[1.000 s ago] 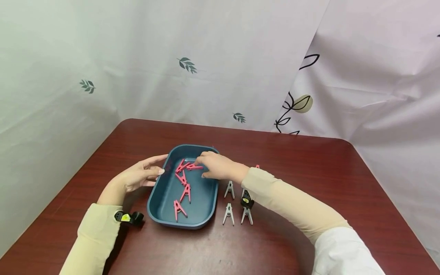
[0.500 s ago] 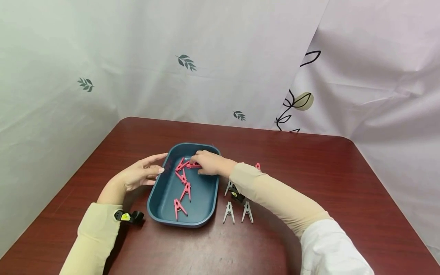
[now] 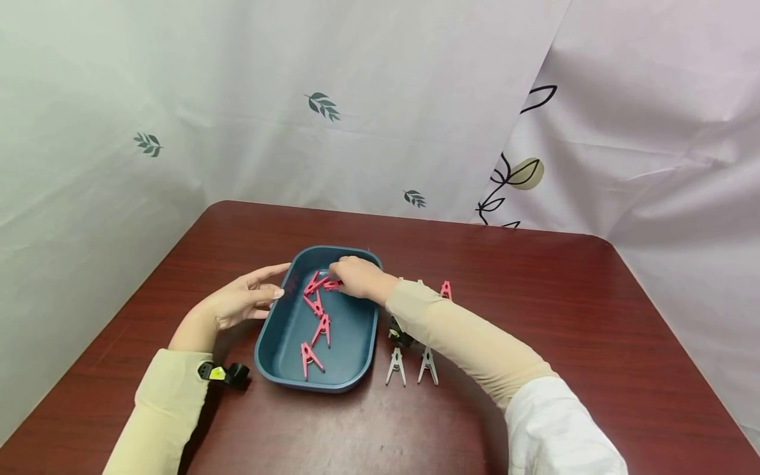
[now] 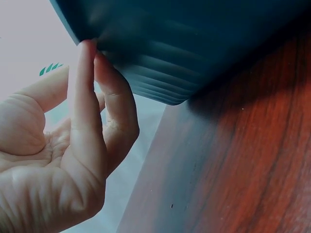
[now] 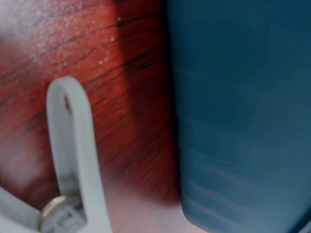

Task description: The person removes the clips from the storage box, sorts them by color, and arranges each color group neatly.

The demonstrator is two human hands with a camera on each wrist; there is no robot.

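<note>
Relaxed left hand (image 3: pixel 240 302) touches tray (image 3: pixel 346 338); pink clip (image 3: pixel 330 286) is at right hand (image 3: pixel 356 276), grip unclear.

A tray (image 3: pixel 347 343) is sitting on a table (image 3: pixel 570 330), with a cloth (image 3: pixel 380 79) hanging behind. Inside, four clothespins (image 3: pixel 323 328) are trailing from the far end to the near end; a fifth clothespin (image 3: pixel 332 285) is lying at the far end, at the fingertips of the right hand (image 3: pixel 359 277), which is reaching over the right rim. The left hand (image 3: pixel 234 305) is touching the left rim from outside. Right of the tray, two clothespins (image 3: pixel 396 367) are lying side by side; behind the right sleeve (image 3: pixel 469 336), another clothespin (image 3: pixel 446 289) is lying partly hidden.
</note>
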